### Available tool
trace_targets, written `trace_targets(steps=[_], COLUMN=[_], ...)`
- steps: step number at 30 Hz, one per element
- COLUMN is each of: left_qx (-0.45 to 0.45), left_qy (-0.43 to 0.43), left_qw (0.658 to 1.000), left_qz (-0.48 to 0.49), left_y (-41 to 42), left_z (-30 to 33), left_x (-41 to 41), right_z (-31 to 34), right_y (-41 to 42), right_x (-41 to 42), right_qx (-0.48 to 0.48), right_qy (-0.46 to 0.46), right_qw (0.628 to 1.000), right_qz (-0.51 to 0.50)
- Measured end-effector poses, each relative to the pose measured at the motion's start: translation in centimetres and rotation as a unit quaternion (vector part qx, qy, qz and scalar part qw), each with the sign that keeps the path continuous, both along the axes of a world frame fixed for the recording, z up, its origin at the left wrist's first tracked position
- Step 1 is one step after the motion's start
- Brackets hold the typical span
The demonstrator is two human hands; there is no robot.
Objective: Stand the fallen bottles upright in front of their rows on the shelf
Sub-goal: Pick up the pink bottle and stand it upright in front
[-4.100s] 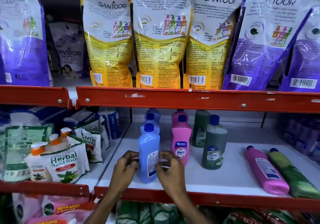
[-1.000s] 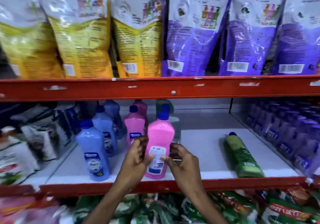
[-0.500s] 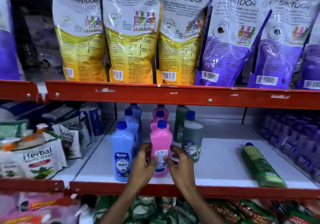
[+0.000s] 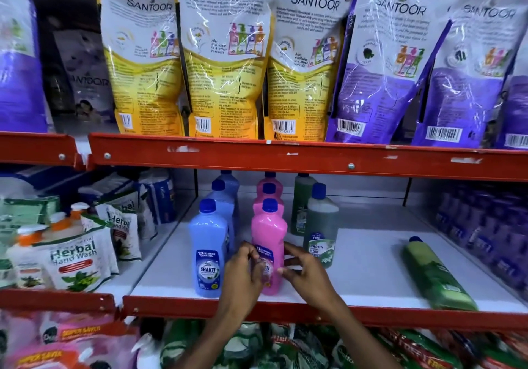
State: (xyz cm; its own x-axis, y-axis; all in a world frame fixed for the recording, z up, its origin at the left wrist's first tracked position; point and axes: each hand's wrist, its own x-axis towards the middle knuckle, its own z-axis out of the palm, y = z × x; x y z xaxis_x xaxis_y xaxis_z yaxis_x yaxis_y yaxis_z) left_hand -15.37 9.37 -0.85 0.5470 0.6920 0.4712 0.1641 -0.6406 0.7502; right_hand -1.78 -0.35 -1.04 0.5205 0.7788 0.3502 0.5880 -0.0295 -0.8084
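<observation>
A pink bottle (image 4: 269, 231) with a blue cap stands upright at the front of the pink row on the white shelf (image 4: 365, 265). My left hand (image 4: 243, 271) grips its lower left side and my right hand (image 4: 303, 268) its lower right side, fingers on the label. A blue bottle (image 4: 208, 248) stands upright left of it, heading the blue row. A dark green bottle (image 4: 321, 225) stands upright to the right, fronting the green row. One light green bottle (image 4: 437, 275) lies on its side at the shelf's right, cap pointing back.
The red shelf rail (image 4: 285, 310) runs along the front edge, another red rail (image 4: 285, 157) above. Santoor pouches (image 4: 225, 60) fill the upper shelf. Herbal hand wash packs (image 4: 74, 257) sit left, purple bottles (image 4: 485, 231) right. White shelf surface shows between the green bottles.
Both hands stay on the upright pink bottle, which now shows its front label. The head camera has shifted slightly; the green bottle still lies on its side.
</observation>
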Motion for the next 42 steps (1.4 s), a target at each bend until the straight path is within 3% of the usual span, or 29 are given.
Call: trace_targets(steps=[4, 10, 23, 25, 28, 31, 33, 37, 42], left_qx=[0.010, -0.028, -0.016, 0.019, 0.152, 0.330, 0.388, 0.391, 0.376], left_qy=[-0.020, 0.008, -0.002, -0.007, -0.014, -0.007, 0.010, 0.076, 0.137], left_qw=[0.999, 0.999, 0.999, 1.000, 0.987, 0.943, 0.921, 0.917, 0.916], left_qz=[0.028, -0.034, -0.038, -0.014, 0.050, 0.045, 0.028, 0.023, -0.012], left_y=[-0.2, 0.4, 0.8, -0.2, -2.1, -4.1, -5.6, -8.2, -12.3], left_z=[-0.7, -1.9, -3.8, -4.4, -4.3, -2.8, -1.5, -0.7, -1.2], left_x=[0.3, 0.2, -0.7, -1.3, -2.1, -1.3, 0.5, 4.6, 11.2], right_z=[-0.4, -1.6, -2.6, -2.5, -2.5, -1.3, -0.6, 0.1, -1.2], right_y=[0.1, 0.0, -0.9, -1.6, -3.6, -6.5, -8.8, -12.5, -17.7], right_x=[0.7, 0.2, -1.2, -1.7, -1.7, -0.3, 1.5, 5.3, 10.2], right_qx=[-0.013, 0.006, 0.017, 0.017, 0.010, -0.012, -0.032, -0.090, -0.149], right_qy=[0.009, 0.019, 0.029, 0.000, -0.140, -0.294, -0.366, -0.402, -0.361], right_qw=[1.000, 1.000, 0.999, 0.998, 0.979, 0.928, 0.889, 0.849, 0.849], right_qz=[-0.014, -0.025, -0.032, -0.052, -0.147, -0.231, -0.274, -0.332, -0.357])
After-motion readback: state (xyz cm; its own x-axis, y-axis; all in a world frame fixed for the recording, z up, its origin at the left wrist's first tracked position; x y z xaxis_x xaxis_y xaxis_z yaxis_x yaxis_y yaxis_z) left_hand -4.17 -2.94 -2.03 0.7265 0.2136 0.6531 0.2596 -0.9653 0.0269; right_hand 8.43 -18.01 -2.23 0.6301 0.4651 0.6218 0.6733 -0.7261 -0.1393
